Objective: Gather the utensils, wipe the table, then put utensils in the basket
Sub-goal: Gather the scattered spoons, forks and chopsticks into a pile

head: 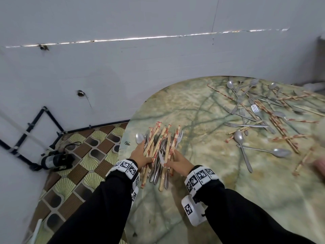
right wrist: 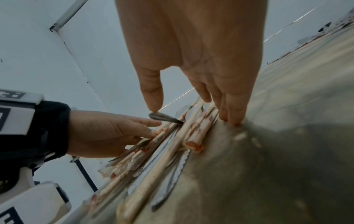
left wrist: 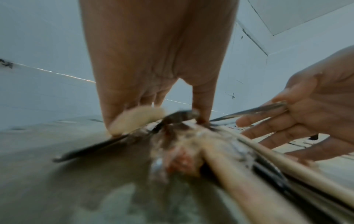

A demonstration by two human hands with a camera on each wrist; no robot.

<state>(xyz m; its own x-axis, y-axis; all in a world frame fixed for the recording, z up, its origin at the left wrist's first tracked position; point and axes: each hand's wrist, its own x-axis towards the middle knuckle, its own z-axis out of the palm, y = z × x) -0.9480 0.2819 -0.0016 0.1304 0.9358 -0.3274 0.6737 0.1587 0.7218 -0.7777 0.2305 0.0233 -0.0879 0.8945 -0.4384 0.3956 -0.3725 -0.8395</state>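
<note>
A gathered pile of utensils [head: 161, 147], made of paper-wrapped chopsticks, spoons and forks, lies near the left edge of the round green marbled table [head: 193, 106]. My left hand [head: 140, 154] presses its straight fingers against the pile's left side. My right hand [head: 178, 161] presses against the right side, fingers also straight. The right wrist view shows the right hand [right wrist: 201, 68] with fingertips on the tabletop beside the chopsticks [right wrist: 193, 133], and the left hand [right wrist: 107, 133] opposite. Several more utensils [head: 260, 117] lie scattered at the table's far right.
The pile sits close to the table's left rim, with patterned floor tiles [head: 84, 155] below. A dark pump-like device [head: 54, 160] and black pipes [head: 35, 120] stand by the white wall. Bare tabletop lies between the pile and the scattered utensils.
</note>
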